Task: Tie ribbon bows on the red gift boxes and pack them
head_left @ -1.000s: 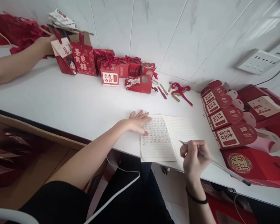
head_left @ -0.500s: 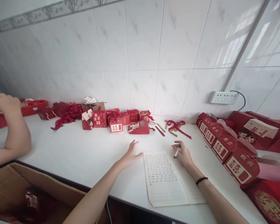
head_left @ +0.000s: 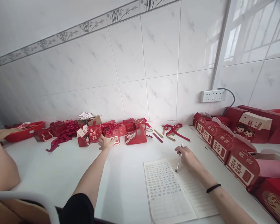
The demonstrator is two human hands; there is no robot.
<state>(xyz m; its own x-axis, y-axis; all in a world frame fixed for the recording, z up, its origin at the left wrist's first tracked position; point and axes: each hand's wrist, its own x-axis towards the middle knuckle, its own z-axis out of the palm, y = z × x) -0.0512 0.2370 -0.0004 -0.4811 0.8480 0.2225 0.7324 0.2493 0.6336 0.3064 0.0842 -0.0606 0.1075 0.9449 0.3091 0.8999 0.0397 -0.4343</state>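
The left hand (head_left: 106, 143) is stretched out to about 11 o'clock across the white surface (head_left: 128, 174). Its fingers are loosely curled against the left side of a small red box (head_left: 115, 140) with a white label. The box stands in the cluster of red gift boxes along the tiled wall. I cannot tell whether the hand actually grips the box or only touches it.

The right hand (head_left: 189, 157) is closed around a pen (head_left: 177, 166), which stands nearly upright with its tip down on the right-hand page of an open notebook (head_left: 168, 186). The notebook lies at 5 o'clock from the small red box, well apart from it, and its left page is filled with rows of writing. A dark band sits on the right wrist.

A loose red ribbon (head_left: 176, 129) lies at 12 o'clock from the right hand, near the wall. A row of red boxes (head_left: 220, 141) with white labels runs along the surface at its 3 o'clock, under a white power strip (head_left: 212, 95) on the wall. At 9 o'clock, at the picture's edge, is another person's arm (head_left: 1, 168), with a red tray (head_left: 25, 132) and a heap of red ribbons (head_left: 63, 133) beyond it.
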